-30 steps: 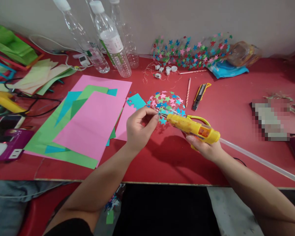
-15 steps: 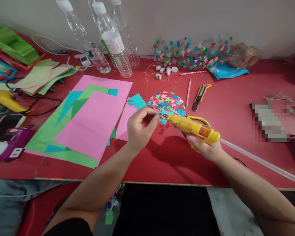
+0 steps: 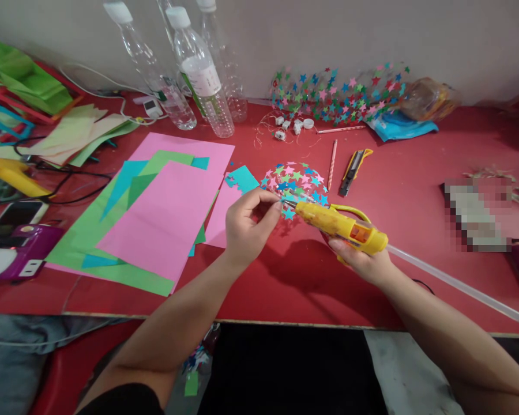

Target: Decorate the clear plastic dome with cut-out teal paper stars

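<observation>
My right hand [image 3: 363, 262] is wrapped around a yellow hot glue gun [image 3: 337, 225], with a long clear glue stick [image 3: 458, 282] jutting from its back end. The gun's metal nozzle points left and meets the fingertips of my left hand [image 3: 251, 222]. Thumb and forefinger of that hand are pinched together; a tiny bluish bit shows at their tips, too small to name. Just behind the nozzle lies a round cluster of pink, green and blue paper stars [image 3: 294, 176], with clear shiny plastic showing among them. A cut-out blue-green paper piece [image 3: 244, 178] lies beside my left hand.
Coloured paper sheets [image 3: 155, 219] are stacked on the left. Clear bottles [image 3: 203, 80] stand at the wall. A star-covered clear plastic piece [image 3: 339, 95] lies at the back. A yellow box cutter [image 3: 353, 172] and a striped straw [image 3: 332, 164] lie beyond the glue gun.
The view has shifted very slightly. Both hands and the glue gun keep the same pose, with the nozzle still at the left fingertips.
</observation>
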The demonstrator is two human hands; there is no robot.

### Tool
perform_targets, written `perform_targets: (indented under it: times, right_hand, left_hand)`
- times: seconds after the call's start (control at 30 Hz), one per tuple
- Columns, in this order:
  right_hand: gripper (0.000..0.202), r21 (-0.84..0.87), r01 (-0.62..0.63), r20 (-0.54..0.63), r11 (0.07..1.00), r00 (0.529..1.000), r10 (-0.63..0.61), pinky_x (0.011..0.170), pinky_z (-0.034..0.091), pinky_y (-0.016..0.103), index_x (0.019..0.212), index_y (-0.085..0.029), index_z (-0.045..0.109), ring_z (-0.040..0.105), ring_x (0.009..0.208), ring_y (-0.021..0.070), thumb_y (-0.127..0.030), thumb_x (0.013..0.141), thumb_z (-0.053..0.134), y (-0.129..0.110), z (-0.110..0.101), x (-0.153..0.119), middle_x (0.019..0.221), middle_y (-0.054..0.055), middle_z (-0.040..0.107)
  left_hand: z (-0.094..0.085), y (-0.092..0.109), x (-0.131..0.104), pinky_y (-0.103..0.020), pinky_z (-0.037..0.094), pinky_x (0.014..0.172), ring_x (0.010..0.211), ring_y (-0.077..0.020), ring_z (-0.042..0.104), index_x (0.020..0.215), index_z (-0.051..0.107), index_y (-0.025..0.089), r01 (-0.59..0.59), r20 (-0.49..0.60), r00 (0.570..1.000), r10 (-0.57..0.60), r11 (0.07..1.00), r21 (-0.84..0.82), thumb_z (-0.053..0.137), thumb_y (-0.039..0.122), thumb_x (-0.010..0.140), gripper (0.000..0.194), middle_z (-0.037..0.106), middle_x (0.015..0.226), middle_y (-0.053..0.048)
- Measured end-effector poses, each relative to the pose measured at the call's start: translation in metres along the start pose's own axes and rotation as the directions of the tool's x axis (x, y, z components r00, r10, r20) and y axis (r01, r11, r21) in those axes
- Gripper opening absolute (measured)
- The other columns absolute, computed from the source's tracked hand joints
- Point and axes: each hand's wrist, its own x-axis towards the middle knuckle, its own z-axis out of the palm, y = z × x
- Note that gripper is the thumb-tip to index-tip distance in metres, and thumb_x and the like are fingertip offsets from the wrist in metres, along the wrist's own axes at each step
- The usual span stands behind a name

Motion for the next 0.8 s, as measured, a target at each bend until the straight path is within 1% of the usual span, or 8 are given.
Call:
perform_targets:
  times: [0.1, 0.23, 0.3, 0.43, 0.53, 0.6, 0.7, 0.8]
  right_hand:
    - [0.025, -0.046, 0.045, -0.053, 0.998, 0.997, -0.047, 0.065, 0.055, 0.038, 0.079, -0.025, 0.058, 0.060, 0.063, 0.0197, -0.045, 0.093, 0.056, -0.004, -0.002, 0.003, 0.068, 0.002, 0.061]
    - [0.028, -0.196, 0.095, -0.039, 0.976, 0.994, -0.105, 0.073, 0.056, 0.041, 0.073, -0.024, 0.053, 0.061, 0.062, 0.0198, -0.045, 0.093, 0.055, -0.008, -0.005, 0.007, 0.065, 0.002, 0.061]
    - [0.026, -0.259, 0.147, -0.032, 0.955, 0.986, -0.161, 0.076, 0.056, 0.042, 0.074, -0.024, 0.053, 0.062, 0.063, 0.0199, -0.041, 0.094, 0.054, -0.009, -0.006, 0.008, 0.067, 0.002, 0.062]
    - [0.010, -0.230, 0.291, 0.008, 0.929, 0.955, -0.297, 0.077, 0.056, 0.039, 0.094, -0.022, 0.058, 0.067, 0.081, 0.0225, -0.032, 0.092, 0.056, -0.008, -0.006, 0.007, 0.089, 0.008, 0.068]
    - [0.012, -0.145, 0.331, 0.232, 0.932, 0.927, -0.293, 0.073, 0.054, 0.034, 0.101, -0.020, 0.057, 0.065, 0.085, 0.0218, -0.025, 0.091, 0.053, -0.011, -0.002, 0.005, 0.098, 0.011, 0.067]
    - [0.017, -0.205, 0.302, 0.405, 0.931, 0.892, -0.200, 0.069, 0.051, 0.033, 0.100, -0.017, 0.058, 0.061, 0.077, 0.0200, -0.021, 0.084, 0.057, -0.013, 0.002, 0.004, 0.098, 0.012, 0.065]
    - [0.034, -0.350, 0.283, 0.519, 0.893, 0.852, -0.067, 0.066, 0.048, 0.033, 0.107, -0.012, 0.061, 0.055, 0.071, 0.0184, -0.013, 0.073, 0.059, -0.012, 0.008, 0.006, 0.101, 0.012, 0.063]
    - [0.041, -0.403, 0.314, 0.527, 0.859, 0.848, -0.063, 0.072, 0.049, 0.036, 0.114, -0.009, 0.061, 0.055, 0.077, 0.0202, -0.009, 0.074, 0.054, -0.005, 0.011, 0.009, 0.102, 0.013, 0.063]
  left_hand:
    - [-0.002, -0.002, 0.001, -0.022, 0.045, 0.057, 0.061, -0.0088, 0.054, 0.079, 0.065, 0.019, -0.131, 0.010, 0.991, 0.130, 0.987, 0.091, 0.062, 0.014, 0.086, 0.010, 0.063, 0.071, 0.001]
    - [-0.005, -0.003, 0.001, -0.023, 0.044, 0.054, 0.063, -0.0096, 0.055, 0.086, 0.067, 0.021, -0.401, 0.018, 0.913, 0.407, 0.891, 0.213, 0.063, 0.009, 0.083, 0.013, 0.067, 0.077, 0.000]
    - [-0.006, -0.002, 0.000, -0.024, 0.045, 0.055, 0.066, -0.0112, 0.058, 0.087, 0.068, 0.022, -0.419, -0.005, 0.904, 0.427, 0.888, 0.188, 0.063, 0.010, 0.084, 0.014, 0.068, 0.078, -0.001]
    - [-0.009, 0.003, 0.001, -0.024, 0.044, 0.050, 0.058, -0.0099, 0.055, 0.080, 0.065, 0.021, -0.157, -0.081, 0.984, 0.156, 0.987, -0.012, 0.062, 0.019, 0.086, 0.008, 0.061, 0.070, 0.000]
    - [-0.013, 0.005, 0.006, -0.022, 0.038, 0.043, 0.048, -0.0072, 0.047, 0.079, 0.063, 0.021, 0.035, -0.125, 0.991, -0.056, 0.986, -0.164, 0.063, 0.022, 0.084, 0.005, 0.058, 0.065, 0.002]
    - [-0.015, 0.005, 0.009, -0.021, 0.034, 0.039, 0.043, -0.0064, 0.042, 0.080, 0.063, 0.022, 0.108, -0.112, 0.984, -0.138, 0.965, -0.239, 0.063, 0.021, 0.082, 0.003, 0.054, 0.058, 0.004]
    - [-0.013, 0.007, 0.011, -0.020, 0.026, 0.033, 0.039, -0.0060, 0.039, 0.078, 0.064, 0.022, 0.216, 0.008, 0.974, -0.226, 0.918, -0.332, 0.063, 0.019, 0.079, 0.003, 0.049, 0.051, 0.005]
    - [-0.007, 0.011, 0.007, -0.020, 0.021, 0.031, 0.036, -0.0057, 0.036, 0.077, 0.065, 0.022, 0.363, 0.213, 0.929, -0.302, 0.852, -0.377, 0.065, 0.019, 0.078, 0.003, 0.046, 0.046, 0.006]
